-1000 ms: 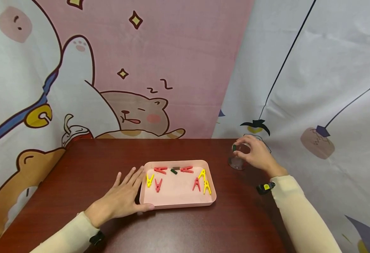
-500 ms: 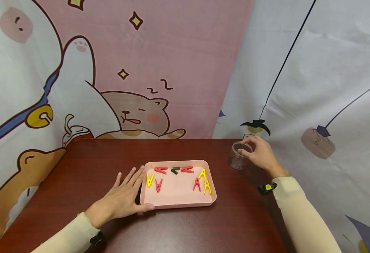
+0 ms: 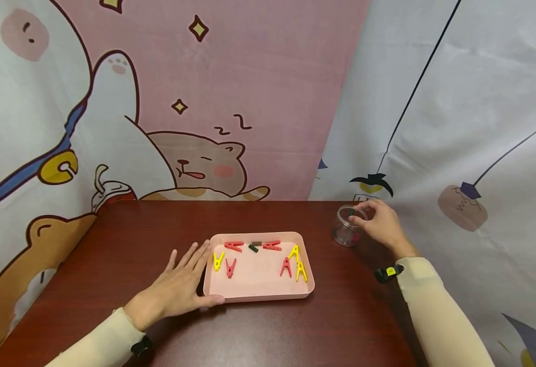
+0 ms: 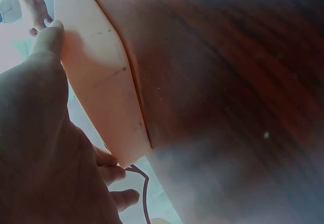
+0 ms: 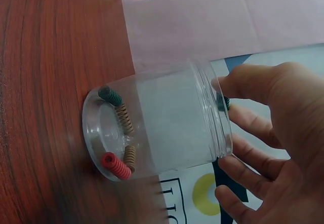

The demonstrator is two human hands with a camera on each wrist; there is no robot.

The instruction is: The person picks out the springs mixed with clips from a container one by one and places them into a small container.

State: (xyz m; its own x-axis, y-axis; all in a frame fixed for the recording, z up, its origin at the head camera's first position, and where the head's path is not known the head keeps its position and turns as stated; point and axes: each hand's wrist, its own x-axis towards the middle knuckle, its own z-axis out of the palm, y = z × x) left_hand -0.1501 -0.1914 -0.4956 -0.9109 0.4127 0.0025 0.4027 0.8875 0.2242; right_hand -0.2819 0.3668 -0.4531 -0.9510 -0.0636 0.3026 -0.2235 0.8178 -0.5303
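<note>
At the mouth of a clear plastic jar (image 3: 341, 236), my right hand (image 3: 382, 227) pinches a green spring (image 5: 223, 101) between thumb and forefinger. The other fingers lie near the jar's rim in the right wrist view. At the jar's bottom are another green coil spring (image 5: 110, 96), a red spring (image 5: 116, 165) and two brown springs (image 5: 124, 118). My left hand (image 3: 171, 290) lies with fingers extended along the left side of a pink tray (image 3: 259, 285), the thumb at its front edge. A dark green spring (image 3: 253, 248) and a brownish spring (image 3: 256, 243) lie in the tray.
Around the tray's inside lie several clothespins, among them a red clothespin (image 3: 234, 246) and a yellow clothespin (image 3: 218, 261). The dark wooden table (image 3: 268, 336) ends at a printed curtain (image 3: 277, 102) behind the jar.
My right hand has shifted slightly to the right with the green spring, which is now at the jar's mouth. My left hand and the tray have stayed put.
</note>
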